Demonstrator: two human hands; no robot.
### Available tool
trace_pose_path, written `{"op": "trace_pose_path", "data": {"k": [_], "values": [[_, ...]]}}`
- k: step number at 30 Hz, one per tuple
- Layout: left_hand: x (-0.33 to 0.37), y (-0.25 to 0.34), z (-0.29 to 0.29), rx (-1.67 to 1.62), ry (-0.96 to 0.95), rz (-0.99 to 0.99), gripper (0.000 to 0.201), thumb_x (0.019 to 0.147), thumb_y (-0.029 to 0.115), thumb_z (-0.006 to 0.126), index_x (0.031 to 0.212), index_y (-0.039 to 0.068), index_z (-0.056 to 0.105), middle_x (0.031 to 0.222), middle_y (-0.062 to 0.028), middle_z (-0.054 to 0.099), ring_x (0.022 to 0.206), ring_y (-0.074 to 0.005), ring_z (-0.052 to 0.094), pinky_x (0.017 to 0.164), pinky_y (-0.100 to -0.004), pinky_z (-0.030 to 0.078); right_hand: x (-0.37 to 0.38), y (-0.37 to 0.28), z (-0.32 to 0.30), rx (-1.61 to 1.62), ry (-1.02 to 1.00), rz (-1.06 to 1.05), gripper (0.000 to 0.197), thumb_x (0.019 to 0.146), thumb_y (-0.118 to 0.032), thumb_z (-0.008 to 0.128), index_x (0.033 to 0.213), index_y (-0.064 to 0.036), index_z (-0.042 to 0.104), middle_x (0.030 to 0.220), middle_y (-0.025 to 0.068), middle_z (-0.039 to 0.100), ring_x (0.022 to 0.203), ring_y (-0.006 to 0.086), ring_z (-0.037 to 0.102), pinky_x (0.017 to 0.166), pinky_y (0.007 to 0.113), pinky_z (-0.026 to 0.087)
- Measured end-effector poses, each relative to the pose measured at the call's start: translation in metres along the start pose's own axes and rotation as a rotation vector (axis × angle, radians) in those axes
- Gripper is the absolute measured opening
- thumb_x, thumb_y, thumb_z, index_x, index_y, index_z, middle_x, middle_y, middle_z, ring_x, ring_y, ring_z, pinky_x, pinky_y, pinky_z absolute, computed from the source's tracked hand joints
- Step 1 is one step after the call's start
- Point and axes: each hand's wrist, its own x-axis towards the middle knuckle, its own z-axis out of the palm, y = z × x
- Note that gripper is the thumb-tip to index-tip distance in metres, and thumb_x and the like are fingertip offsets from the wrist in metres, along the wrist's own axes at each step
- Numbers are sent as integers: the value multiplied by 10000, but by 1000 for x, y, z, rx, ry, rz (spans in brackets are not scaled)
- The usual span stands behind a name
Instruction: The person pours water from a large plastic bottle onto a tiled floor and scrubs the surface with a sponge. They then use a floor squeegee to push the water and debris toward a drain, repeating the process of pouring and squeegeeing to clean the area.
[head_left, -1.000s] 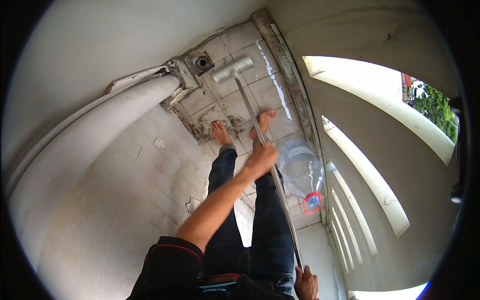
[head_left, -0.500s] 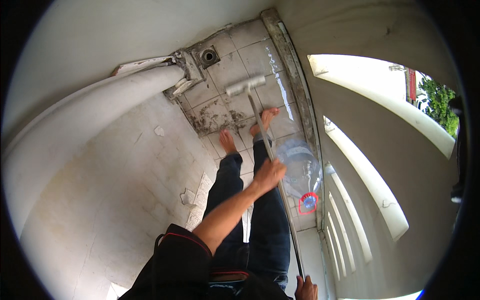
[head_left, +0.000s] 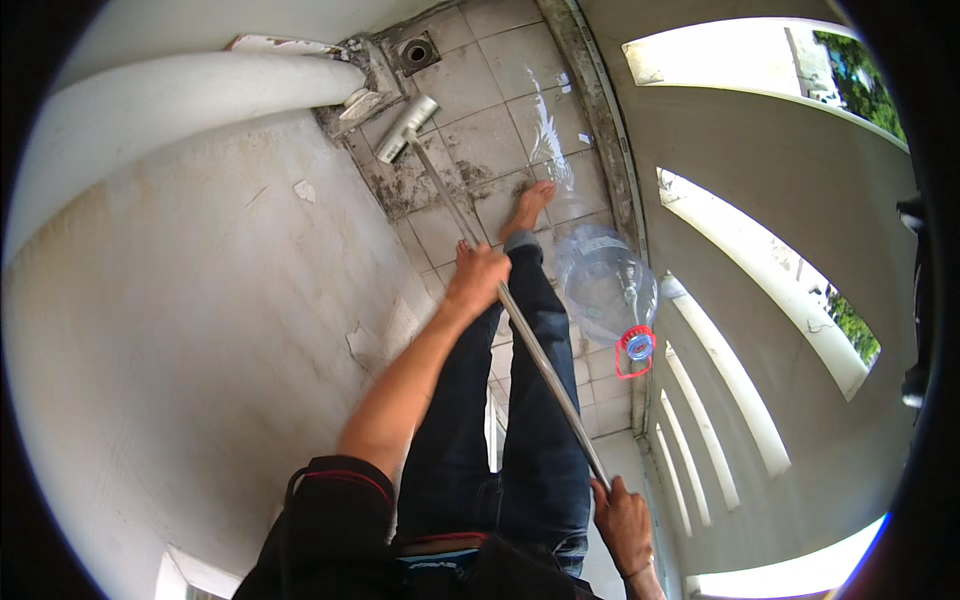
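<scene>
My left hand [head_left: 477, 282] grips the middle of a long-handled floor mop [head_left: 545, 365] with a metal pole and a short silver-grey crosswise head. Lower right, my right hand [head_left: 624, 522] is closed round the pole's near end. The mop head [head_left: 408, 130] is over the tiles at the far left, close to a wall corner; whether it touches the floor, I cannot tell. My left foot is mostly hidden behind my left hand, and my right foot [head_left: 530, 205] stands bare on the tiles.
A large clear plastic water bottle [head_left: 605, 285] with a red handle lies right of my leg. Beyond the mop head is a square floor drain [head_left: 417, 52]. A thick white pipe [head_left: 210, 105] runs along the left wall. Water glistens on the tiles [head_left: 490, 140]. Slotted wall [head_left: 720, 330] at right.
The mop head has swung left and away from me, toward the drain side. My left hand moved left and forward, and my right hand moved forward with the pole's near end.
</scene>
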Motion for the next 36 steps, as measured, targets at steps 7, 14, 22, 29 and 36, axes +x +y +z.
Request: {"op": "trace_pose_path", "data": {"k": [7, 14, 22, 29, 36], "values": [[-45, 36, 82, -57, 136, 30, 110, 658, 50, 664, 603, 93, 579, 697, -102, 628, 739, -322, 619, 627, -445, 481, -52, 42, 14, -87, -14, 52, 390, 969, -387, 558, 830, -24, 524, 572, 264, 580, 562, 482, 596, 511, 554, 470], [-61, 22, 102, 129, -19, 156, 111, 688, 93, 679, 713, 99, 571, 744, -67, 607, 843, -265, 595, 720, -451, 473, -59, 36, 76, 105, -157, 231, 431, 961, -413, 563, 855, 5, 548, 598, 281, 582, 577, 498, 581, 527, 568, 451], [-38, -21, 64, 149, 274, 175, 86, 684, 74, 639, 658, 76, 556, 703, -109, 598, 827, -326, 602, 807, -497, 460, 3, 19, 98, 69, -10, 16, 388, 970, -387, 561, 868, -13, 549, 595, 229, 604, 567, 418, 625, 511, 499, 508], [-123, 84, 95, 25, -28, -165, 176, 743, 99, 738, 728, 164, 575, 743, 20, 617, 863, -218, 586, 744, -433, 387, -73, 116, 14, -134, -85, 5, 314, 990, -384, 529, 925, -87, 606, 585, 206, 616, 498, 378, 636, 386, 485, 467], [-14, 49, 10, -87, 488, -441, 141, 874, 164, 610, 795, 48, 621, 776, -190, 633, 812, -398, 600, 732, -511, 469, 23, 24, -194, -982, 477, -2, 319, 858, -374, 737, 1051, -157, 606, 967, 121, 638, 927, 246, 625, 862, 485, 486]]}}
